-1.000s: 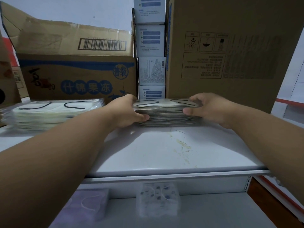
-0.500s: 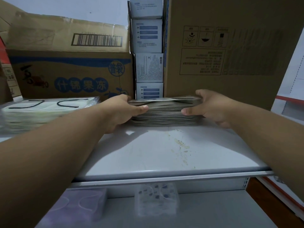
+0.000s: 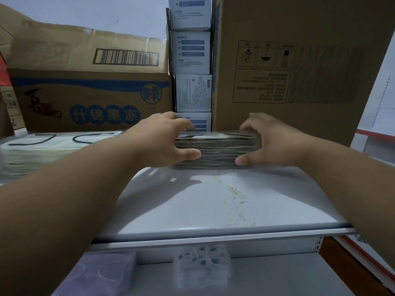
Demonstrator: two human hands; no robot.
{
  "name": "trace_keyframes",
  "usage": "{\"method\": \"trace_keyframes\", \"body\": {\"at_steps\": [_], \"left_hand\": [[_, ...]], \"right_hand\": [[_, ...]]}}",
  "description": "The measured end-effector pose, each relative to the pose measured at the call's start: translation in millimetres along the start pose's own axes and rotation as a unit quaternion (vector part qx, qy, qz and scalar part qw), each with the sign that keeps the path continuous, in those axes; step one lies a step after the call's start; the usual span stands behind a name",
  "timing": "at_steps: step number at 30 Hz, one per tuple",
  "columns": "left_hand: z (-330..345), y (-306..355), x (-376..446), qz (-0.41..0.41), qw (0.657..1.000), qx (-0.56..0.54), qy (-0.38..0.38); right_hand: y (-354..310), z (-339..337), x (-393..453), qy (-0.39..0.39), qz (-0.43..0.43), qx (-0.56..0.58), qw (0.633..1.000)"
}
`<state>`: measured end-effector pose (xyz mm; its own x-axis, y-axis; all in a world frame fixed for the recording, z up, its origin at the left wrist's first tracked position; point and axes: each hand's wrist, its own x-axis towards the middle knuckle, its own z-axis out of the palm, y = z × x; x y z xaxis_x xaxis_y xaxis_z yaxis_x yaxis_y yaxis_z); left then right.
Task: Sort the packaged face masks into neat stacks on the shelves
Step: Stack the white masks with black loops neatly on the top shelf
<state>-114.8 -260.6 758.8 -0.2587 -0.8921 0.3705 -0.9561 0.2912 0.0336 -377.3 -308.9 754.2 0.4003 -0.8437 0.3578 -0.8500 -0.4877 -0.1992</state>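
Observation:
A thick stack of packaged face masks [image 3: 215,151] stands at the back of the white upper shelf [image 3: 213,206]. My left hand [image 3: 162,139] grips its left end, thumb against the front and fingers over the top. My right hand [image 3: 269,139] grips the right end the same way. A second stack of pale masks with black ear loops [image 3: 49,148] lies to the left on the same shelf. On the lower shelf sit a purple mask pack [image 3: 102,272] and a patterned mask pack [image 3: 202,265].
A printed cardboard box [image 3: 89,86] stands behind the left stack. A tall plain carton [image 3: 295,67] rises behind my right hand. Small white and blue boxes [image 3: 192,71] are stacked between them. A red-edged shelf unit [image 3: 376,133] borders the right.
The camera has tipped up slightly. Both hands have shifted on the stack's ends, the fingers now curled over its top; the stack stays at the shelf's back.

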Motion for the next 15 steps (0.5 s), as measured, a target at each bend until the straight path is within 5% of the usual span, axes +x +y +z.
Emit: {"method": "trace_keyframes", "body": {"at_steps": [3,8,15], "left_hand": [[-13,12,18,0.029,0.999,0.041,-0.018],[5,15,50,0.005,0.977,0.119,-0.176],[28,4,52,0.006,0.978,0.078,-0.193]], "right_hand": [[-15,-11,5,-0.001,-0.047,-0.019,0.999],[-24,1,25,-0.083,-0.052,-0.069,0.993],[-31,2,36,-0.141,-0.064,-0.11,0.982]]}}
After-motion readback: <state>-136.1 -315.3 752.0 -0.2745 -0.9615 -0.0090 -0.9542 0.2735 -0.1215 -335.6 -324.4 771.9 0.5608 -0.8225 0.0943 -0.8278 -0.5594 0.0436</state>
